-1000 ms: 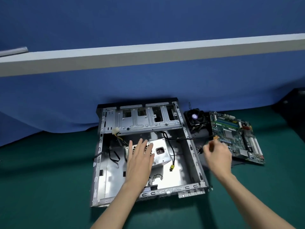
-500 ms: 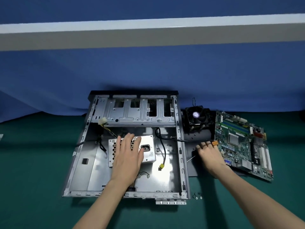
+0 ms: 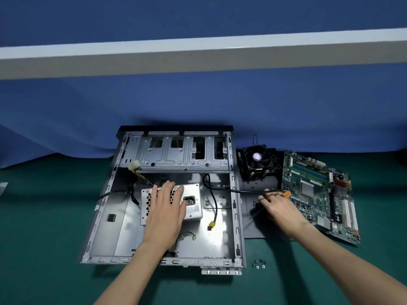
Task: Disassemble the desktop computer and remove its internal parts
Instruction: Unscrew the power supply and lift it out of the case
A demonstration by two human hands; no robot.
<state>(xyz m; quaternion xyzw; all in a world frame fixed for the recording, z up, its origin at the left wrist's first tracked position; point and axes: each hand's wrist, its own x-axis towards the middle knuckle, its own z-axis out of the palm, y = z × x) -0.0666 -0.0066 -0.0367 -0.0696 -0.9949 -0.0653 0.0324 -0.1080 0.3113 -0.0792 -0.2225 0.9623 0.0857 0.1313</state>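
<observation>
I log the motherboard (image 3: 317,194) and cooler fan (image 3: 256,160) out on the worktop (image 3: 44,216) beside the case (image 3: 176,157), the power supply (image 3: 193,208) inside it, unremoved, under my flat, open left grip (image 3: 167,208), and my right grip (image 3: 279,206) pinching the orange-plugged cable (image 3: 242,190).

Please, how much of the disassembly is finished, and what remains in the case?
Done: motherboard and fan lie outside the case, loose screws beside it. In hand: the left hand rests flat on the power supply inside; the right hand holds an orange-tipped cable leading out. Left: power supply, that cable and a yellow-tipped cable.
</observation>
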